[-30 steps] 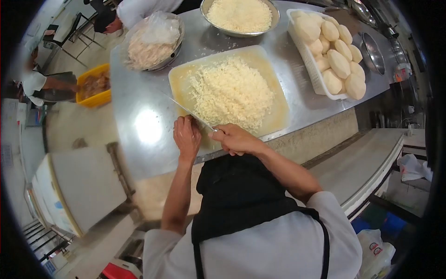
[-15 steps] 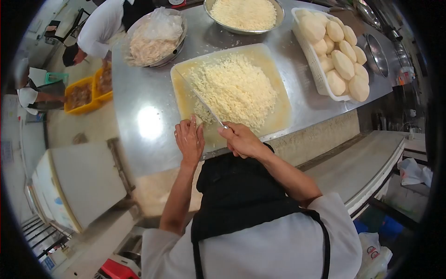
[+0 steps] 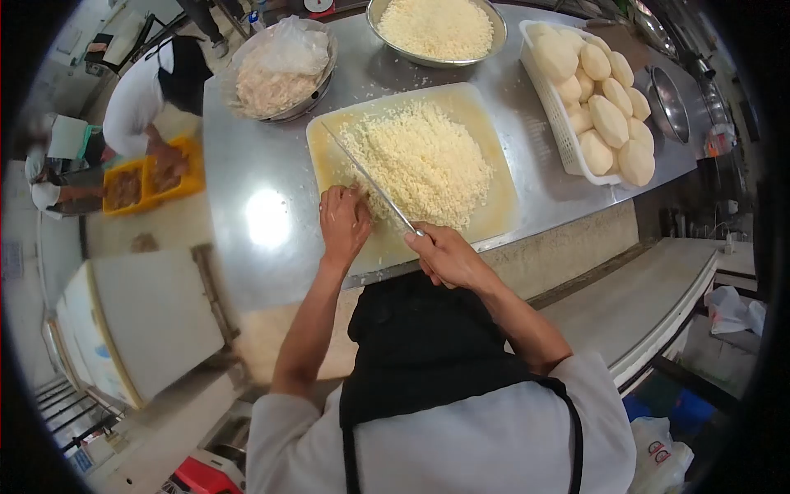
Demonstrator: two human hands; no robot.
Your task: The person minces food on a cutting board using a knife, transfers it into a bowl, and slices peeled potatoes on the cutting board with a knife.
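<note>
My right hand is closed round the handle of a long knife, whose blade slants up and left over the cutting board. Beside the blade, my left hand rests on the board with its fingers bent together; whatever lies under its fingertips is hidden. A broad heap of finely chopped pale yellow pieces covers much of the yellowish cutting board, just right of the blade. Small bits are scattered close to my left fingertips.
Peeled potatoes fill a white basket at the right. Behind the board stand a steel bowl of chopped pieces and a bowl with a plastic bag. At far left, people bend over yellow crates. A steel bowl lies right.
My left hand has moved slightly up and its fingers have bent in. The knife's handle has shifted a little right and down. A person at the left has moved over the crates.
</note>
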